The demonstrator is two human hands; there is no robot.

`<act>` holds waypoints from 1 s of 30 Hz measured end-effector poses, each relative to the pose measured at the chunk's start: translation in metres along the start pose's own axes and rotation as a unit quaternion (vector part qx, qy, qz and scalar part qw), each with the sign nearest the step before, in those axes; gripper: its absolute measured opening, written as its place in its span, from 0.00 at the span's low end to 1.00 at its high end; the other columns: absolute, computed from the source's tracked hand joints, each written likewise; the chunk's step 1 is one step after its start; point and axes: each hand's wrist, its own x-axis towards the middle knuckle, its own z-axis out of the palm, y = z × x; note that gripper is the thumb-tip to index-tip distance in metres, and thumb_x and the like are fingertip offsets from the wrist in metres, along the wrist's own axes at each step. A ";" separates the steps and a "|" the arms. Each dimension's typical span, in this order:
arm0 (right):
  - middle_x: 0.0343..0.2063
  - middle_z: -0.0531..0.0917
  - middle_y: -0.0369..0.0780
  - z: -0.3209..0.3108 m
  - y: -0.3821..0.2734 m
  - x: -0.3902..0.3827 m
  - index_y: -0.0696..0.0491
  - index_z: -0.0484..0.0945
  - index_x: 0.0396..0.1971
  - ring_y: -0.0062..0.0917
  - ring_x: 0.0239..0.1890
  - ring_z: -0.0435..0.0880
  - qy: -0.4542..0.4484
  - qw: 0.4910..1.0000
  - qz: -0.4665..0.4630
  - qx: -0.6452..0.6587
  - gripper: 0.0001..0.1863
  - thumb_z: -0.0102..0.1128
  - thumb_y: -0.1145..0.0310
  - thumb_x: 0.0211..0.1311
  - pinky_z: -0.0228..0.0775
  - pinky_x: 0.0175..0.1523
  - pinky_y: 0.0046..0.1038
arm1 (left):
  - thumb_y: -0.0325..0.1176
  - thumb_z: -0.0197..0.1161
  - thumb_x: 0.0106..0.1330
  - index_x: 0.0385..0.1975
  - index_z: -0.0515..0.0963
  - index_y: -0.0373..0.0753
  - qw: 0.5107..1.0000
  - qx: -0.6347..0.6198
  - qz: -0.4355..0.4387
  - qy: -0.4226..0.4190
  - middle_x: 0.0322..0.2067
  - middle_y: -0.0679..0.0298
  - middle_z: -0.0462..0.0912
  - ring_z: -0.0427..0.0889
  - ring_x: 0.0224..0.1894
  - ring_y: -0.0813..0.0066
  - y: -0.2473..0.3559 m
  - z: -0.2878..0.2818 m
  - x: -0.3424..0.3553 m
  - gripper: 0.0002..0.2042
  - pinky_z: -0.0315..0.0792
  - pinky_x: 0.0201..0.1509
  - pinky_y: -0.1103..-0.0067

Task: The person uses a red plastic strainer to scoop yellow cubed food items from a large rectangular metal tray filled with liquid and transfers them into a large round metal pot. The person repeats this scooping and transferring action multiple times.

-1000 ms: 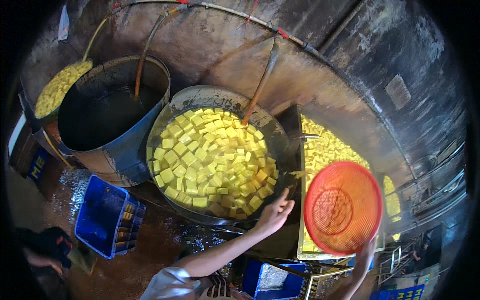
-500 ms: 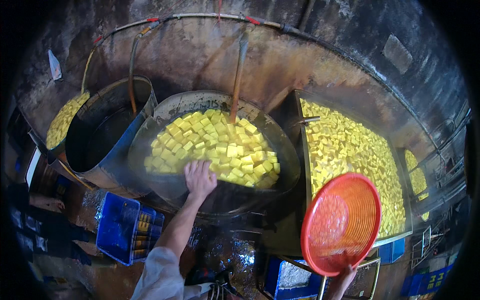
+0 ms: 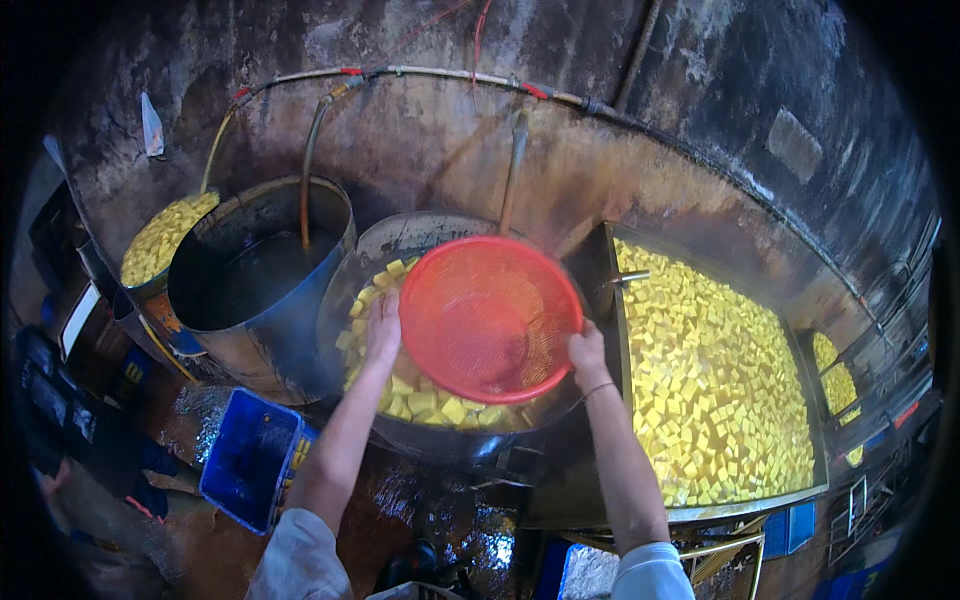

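A round red plastic basket (image 3: 486, 318) with a mesh bottom is held over the round vat (image 3: 345, 270) by my two hands. My right hand (image 3: 588, 355) grips its right rim. My left hand (image 3: 384, 325) is at the opposite rim, its fingers partly hidden against the edge. Beneath the basket, yellow cubes (image 3: 422, 404) lie in the vat and show around its left and lower sides; the basket hides the middle of them. No cubes can be made out inside the basket.
To the right stands a large rectangular tank (image 3: 622, 400) full of yellow cubes. A dark-filled drum (image 3: 290, 345) stands left of the vat, with a hose (image 3: 306, 190) hanging into it. Blue crates (image 3: 245, 455) sit on the wet floor; another person (image 3: 100, 440) is at far left.
The basket has moved from the lower right, over the tank, to above the round vat, carried by my right hand. My left hand has come from over the cubes to its left rim.
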 end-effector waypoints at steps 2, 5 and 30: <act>0.42 0.83 0.45 0.019 0.007 0.012 0.58 0.73 0.52 0.33 0.44 0.83 -0.002 0.999 -0.039 -0.023 0.24 0.56 0.76 0.51 0.74 0.49 0.32 | 0.49 0.49 0.69 0.60 0.66 0.35 0.996 -0.043 -0.010 -0.075 0.49 0.46 0.77 0.74 0.55 0.50 -0.006 0.003 0.035 0.27 0.64 0.62 0.66; 0.42 0.83 0.52 0.033 0.015 0.023 0.57 0.70 0.55 0.44 0.45 0.82 -0.010 0.975 -0.074 -0.209 0.27 0.56 0.72 0.51 0.74 0.51 0.42 | 0.48 0.48 0.70 0.62 0.65 0.37 0.984 0.082 0.003 -0.155 0.48 0.44 0.78 0.74 0.54 0.47 -0.032 0.008 0.050 0.27 0.66 0.61 0.63; 0.38 0.81 0.58 0.008 0.033 0.020 0.59 0.69 0.51 0.54 0.45 0.79 -0.037 0.942 -0.040 -0.330 0.25 0.56 0.70 0.50 0.72 0.54 0.47 | 0.46 0.56 0.66 0.56 0.70 0.34 0.922 0.269 0.029 -0.277 0.40 0.42 0.81 0.80 0.45 0.46 -0.009 0.031 0.039 0.25 0.72 0.52 0.56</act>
